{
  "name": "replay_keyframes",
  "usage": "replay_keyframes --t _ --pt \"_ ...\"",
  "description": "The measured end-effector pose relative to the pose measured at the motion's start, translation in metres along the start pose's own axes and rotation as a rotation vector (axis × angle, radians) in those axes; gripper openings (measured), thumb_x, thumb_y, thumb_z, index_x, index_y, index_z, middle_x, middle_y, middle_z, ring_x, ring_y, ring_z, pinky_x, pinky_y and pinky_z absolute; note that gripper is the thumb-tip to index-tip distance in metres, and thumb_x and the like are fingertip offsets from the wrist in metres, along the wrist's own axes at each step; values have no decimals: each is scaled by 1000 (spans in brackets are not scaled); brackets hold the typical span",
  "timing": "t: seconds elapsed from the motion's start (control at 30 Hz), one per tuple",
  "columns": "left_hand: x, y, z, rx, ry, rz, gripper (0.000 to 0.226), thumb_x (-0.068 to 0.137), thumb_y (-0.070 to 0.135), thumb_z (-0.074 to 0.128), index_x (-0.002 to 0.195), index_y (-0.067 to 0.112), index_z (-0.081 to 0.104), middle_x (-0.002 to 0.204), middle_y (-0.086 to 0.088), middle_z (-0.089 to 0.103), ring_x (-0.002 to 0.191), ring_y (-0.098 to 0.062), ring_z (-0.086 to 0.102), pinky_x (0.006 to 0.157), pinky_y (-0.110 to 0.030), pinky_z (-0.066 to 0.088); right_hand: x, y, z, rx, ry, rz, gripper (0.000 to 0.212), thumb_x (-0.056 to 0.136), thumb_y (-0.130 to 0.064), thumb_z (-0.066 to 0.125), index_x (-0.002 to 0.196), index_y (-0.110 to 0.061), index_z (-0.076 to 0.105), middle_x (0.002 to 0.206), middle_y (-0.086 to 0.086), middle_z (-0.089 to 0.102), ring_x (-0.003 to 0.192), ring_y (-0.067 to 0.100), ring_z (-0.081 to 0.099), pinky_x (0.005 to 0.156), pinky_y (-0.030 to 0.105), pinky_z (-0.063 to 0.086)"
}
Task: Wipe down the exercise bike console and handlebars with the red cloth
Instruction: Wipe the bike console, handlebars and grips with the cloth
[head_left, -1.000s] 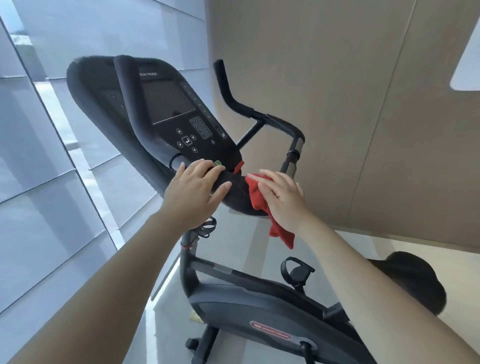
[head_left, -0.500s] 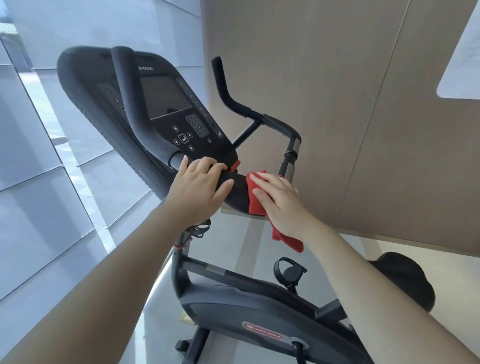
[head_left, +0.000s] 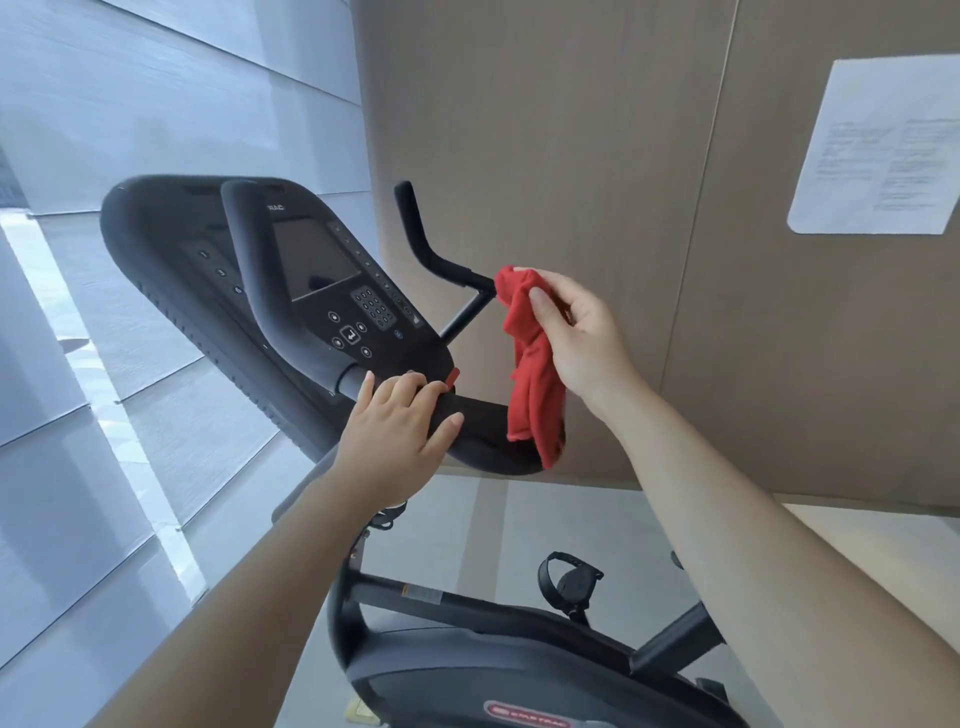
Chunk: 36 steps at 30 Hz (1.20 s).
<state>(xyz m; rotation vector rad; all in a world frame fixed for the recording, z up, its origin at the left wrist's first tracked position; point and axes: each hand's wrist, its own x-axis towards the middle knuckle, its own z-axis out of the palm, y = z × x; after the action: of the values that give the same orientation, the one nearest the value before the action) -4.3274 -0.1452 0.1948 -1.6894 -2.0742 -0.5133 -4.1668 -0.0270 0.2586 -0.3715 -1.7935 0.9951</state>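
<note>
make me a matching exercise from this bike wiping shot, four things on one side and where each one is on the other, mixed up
Things:
1. red cloth
2. left hand
3. sheet of paper
4. pedal

Places:
A. stuck on the brown wall
B. low down, below the console
C. hanging from the right hand
D. resting on the near edge of the console

Pairs: 1-C, 2-D, 3-A, 4-B

Pale floor (head_left: 561, 525) carries black exercise bike (head_left: 488, 675), near tan wall (head_left: 571, 130).
</note>
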Motion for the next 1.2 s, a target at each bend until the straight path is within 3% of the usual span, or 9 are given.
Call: replay_keyframes --t 0.13,0.27,0.47,0.57,0.67,0.73,0.87,1.03,1.2 --pt "0 -3 1 -8 -8 22 77 82 60 7 130 17 50 126 0 51 125 -22 41 114 -45 9 -44 38 9 -360 -116 52 32 95 -38 37 113 -26 61 118 -14 55 113 12 51 97 44 44" --pt "1 -5 1 4 -9 30 80 81 60 2 132 19 47 128 1 48 127 -21 39 114 -44 6 -65 39 1 -783 -363 98 47 97 -49 21 130 -29 48 147 -12 31 141 16 11 115 55 7" --pt "3 -4 2 4 8 40 77 83 58 6 129 16 51 124 -2 51 124 -25 43 114 -49 10 -74 16 -13 -774 -616 182 62 95 -37 43 148 -26 13 155 -17 2 141 3 -9 112 27 6" --pt "2 -3 3 5 11 43 73 85 56 10 125 14 54 120 -4 54 120 -27 46 114 -51 15 -74 19 -22 -822 -648 122 63 94 -32 51 147 -25 17 154 -17 9 141 3 0 111 22 6" --pt "2 -3 3 1 12 34 73 85 57 9 126 16 53 120 -2 53 121 -26 45 114 -49 12 -63 25 -24 -560 -533 131 41 92 -20 57 131 -20 49 133 -7 51 124 8 44 108 30 32" --pt "3 -3 2 0 8 30 74 84 58 8 127 17 52 121 -1 52 122 -24 44 115 -48 10 -52 29 -23 -443 -348 151 38 91 -16 57 127 -22 52 121 -4 60 112 12 57 101 37 43" --pt "2 -2 2 -13 19 22 72 85 57 10 126 17 53 121 0 52 122 -24 44 114 -47 10 -50 34 -9 -612 -334 154 51 95 -32 47 141 -35 25 142 -6 42 127 16 42 99 29 34" --pt "2 -1 2 -16 20 21 71 85 57 10 125 17 53 120 -1 52 121 -24 44 114 -48 11 -67 30 -11 -747 -413 16 43 97 -43 28 131 -24 45 146 -11 36 137 9 26 101 21 22" --pt "2 -2 3 -16 15 23 69 86 56 12 124 17 54 119 -1 52 120 -24 45 114 -49 11 -65 37 -18 -457 -312 175 29 94 -41 45 118 -35 61 150 -13 30 138 6 26 113 40 25"
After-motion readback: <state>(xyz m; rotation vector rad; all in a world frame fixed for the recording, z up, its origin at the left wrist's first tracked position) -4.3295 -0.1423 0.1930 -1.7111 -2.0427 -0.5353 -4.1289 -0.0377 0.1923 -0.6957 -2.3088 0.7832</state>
